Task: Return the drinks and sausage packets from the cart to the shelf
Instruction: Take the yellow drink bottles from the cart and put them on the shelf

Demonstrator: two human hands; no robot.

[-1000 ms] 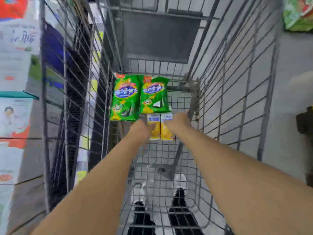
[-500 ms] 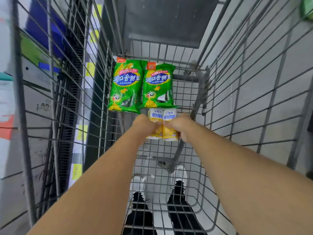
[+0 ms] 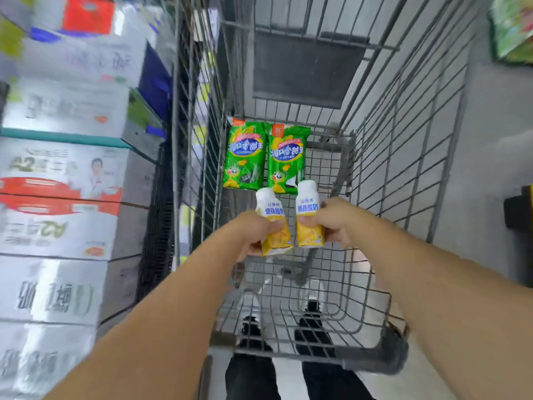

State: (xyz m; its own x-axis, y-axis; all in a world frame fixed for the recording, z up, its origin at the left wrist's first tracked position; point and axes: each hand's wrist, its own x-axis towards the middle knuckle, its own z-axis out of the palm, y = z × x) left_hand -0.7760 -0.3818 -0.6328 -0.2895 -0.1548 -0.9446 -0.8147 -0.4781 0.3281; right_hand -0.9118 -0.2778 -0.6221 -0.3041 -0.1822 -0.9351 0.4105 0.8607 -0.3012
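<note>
Grey wire shopping cart [image 3: 372, 157]: dull bare metal. Two green sausage packets [image 3: 244, 157]: glossy plastic film. Two white-and-yellow drink bottles [image 3: 308, 215]: smooth, shiny plastic.

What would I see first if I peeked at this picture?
Two little yellow-and-white drink bottles, one in the left hand and one in the right hand, held up side by side in the middle, over the wire cart. Just beyond them, two bright green sausage packets lie flat on the cart floor. Stacked white boxes fill the left side.
</note>
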